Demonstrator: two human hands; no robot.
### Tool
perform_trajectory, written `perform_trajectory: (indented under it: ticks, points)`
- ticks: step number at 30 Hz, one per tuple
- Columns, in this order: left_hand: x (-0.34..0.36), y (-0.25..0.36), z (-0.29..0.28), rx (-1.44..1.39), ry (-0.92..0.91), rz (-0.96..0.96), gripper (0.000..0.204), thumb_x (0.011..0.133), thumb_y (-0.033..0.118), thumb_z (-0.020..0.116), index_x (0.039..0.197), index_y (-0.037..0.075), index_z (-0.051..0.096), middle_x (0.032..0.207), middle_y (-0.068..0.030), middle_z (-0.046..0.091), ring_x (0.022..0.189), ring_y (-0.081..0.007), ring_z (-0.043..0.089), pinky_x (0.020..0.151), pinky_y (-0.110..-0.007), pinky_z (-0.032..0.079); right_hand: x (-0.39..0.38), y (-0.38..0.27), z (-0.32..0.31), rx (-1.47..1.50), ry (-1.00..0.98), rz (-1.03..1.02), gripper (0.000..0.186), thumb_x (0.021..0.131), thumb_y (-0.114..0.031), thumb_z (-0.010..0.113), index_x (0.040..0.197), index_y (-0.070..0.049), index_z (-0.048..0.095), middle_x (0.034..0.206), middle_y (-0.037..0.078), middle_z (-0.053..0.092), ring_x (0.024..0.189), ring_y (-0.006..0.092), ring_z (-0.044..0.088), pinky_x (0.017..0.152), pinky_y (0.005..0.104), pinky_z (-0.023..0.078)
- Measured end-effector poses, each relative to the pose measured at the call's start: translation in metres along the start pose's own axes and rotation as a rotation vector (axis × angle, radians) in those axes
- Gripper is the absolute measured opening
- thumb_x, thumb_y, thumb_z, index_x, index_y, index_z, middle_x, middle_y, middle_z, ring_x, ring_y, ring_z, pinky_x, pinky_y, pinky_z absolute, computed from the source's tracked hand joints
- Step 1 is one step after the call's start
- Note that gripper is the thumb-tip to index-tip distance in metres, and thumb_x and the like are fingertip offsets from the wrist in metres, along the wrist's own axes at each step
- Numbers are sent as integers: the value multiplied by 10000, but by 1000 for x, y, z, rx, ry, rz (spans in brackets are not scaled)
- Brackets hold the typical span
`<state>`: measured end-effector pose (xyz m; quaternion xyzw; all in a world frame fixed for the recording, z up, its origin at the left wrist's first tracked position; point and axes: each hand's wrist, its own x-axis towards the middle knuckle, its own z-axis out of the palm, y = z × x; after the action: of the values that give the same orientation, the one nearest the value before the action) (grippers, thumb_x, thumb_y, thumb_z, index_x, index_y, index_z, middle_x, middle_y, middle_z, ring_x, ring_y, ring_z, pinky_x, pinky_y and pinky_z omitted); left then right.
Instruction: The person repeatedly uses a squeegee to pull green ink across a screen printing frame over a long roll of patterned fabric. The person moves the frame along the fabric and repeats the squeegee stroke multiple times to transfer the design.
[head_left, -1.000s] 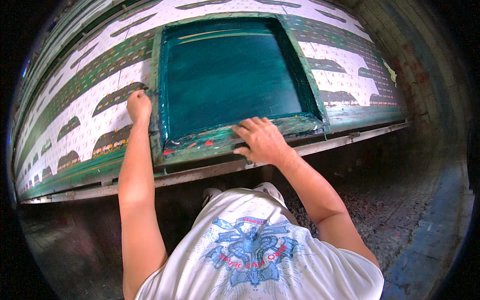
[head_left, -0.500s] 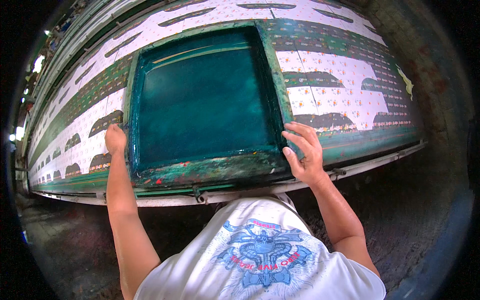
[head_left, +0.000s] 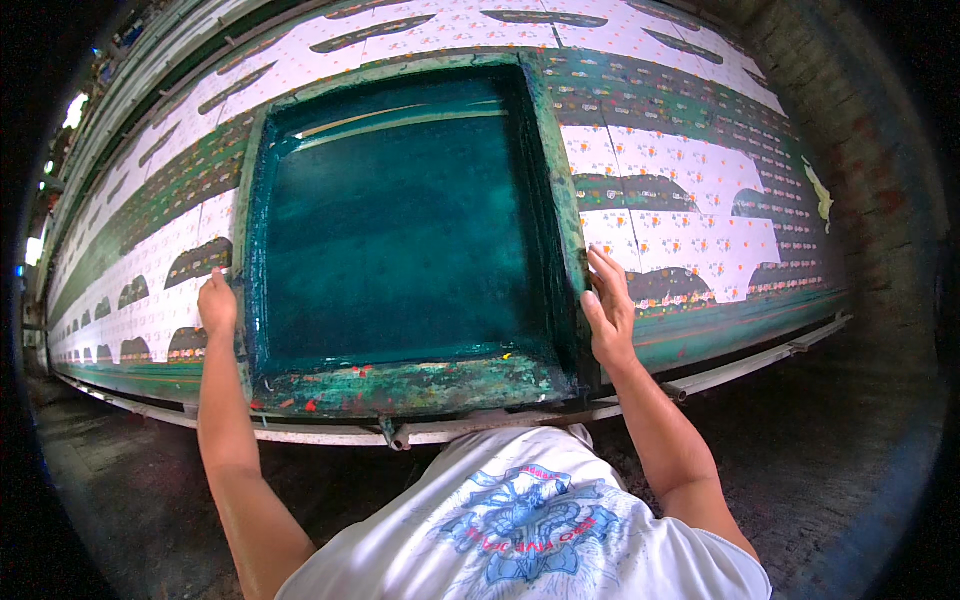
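A wide screen-printing frame [head_left: 400, 384] with paint-stained bars and a dark teal mesh [head_left: 400, 240] lies before me on the long printing table. My left hand [head_left: 217, 303] is closed at the outer edge of its left bar; what its fingertips grip is partly hidden. At the right bar, my right hand [head_left: 612, 310] rests with fingers stretched along the outer side and the thumb apart. White sheets with small orange prints [head_left: 690, 240] lie on both sides of the frame.
A metal rail [head_left: 470, 432] with a small fitting [head_left: 392, 436] runs along the table's near edge. Dark elongated cut-outs show between the sheets. A pale yellowish scrap [head_left: 817, 188] lies at the table's right end. Dark floor [head_left: 800, 440] surrounds the table.
The view has shifted, so the frame and table sit lower in the picture. My right hand has straightened its fingers and lies farther along the right bar. My left hand stays at the left bar.
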<state>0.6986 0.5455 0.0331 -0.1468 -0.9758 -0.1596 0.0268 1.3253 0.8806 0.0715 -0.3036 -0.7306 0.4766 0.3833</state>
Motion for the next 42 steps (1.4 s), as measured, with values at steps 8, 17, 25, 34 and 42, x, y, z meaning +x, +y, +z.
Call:
perform_trajectory:
  ticks: [8, 17, 25, 34, 42]
  points:
    - [17, -14, 17, -368, -191, -135, 920, 1098, 758, 473, 1175, -101, 796, 978, -223, 778, 902, -339, 665, 898, -490, 517, -10, 23, -11, 571, 226, 216, 625, 1148, -413, 600, 1548, 65, 561, 1597, 232, 597, 1502, 350, 563, 1297, 494, 390]
    - [39, -34, 34, -496, -258, -214, 949, 1047, 792, 551, 1302, -95, 769, 1008, -124, 753, 906, -229, 626, 873, -419, 501, 17, -61, -16, 731, 94, 352, 803, 1084, -556, 582, 1633, 25, 500, 1667, 190, 539, 1402, 351, 600, 1188, 476, 477]
    - [8, 26, 13, -856, -267, -299, 885, 1034, 763, 601, 1389, -35, 746, 1155, -150, 775, 1026, -246, 721, 976, -410, 557, 46, -92, -53, 762, 51, 273, 877, 1048, -519, 669, 1692, 18, 413, 1670, 187, 527, 1335, 322, 627, 1160, 461, 506]
    - [-63, 193, -39, -1186, -634, -271, 882, 1047, 756, 549, 1270, -70, 763, 1174, -157, 820, 1087, -261, 777, 1063, -383, 575, 99, -61, -255, 342, -60, 264, 682, 1053, -452, 661, 1584, -28, 610, 1571, 123, 638, 1367, 234, 613, 1189, 399, 465]
    - [-220, 426, -48, -1154, -673, -157, 845, 1055, 748, 528, 1111, -44, 819, 1033, -143, 846, 913, -239, 794, 932, -355, 622, 123, 21, -474, 421, -16, 402, 718, 1071, -523, 577, 1595, -32, 590, 1532, 113, 595, 1311, 291, 579, 1163, 418, 432]
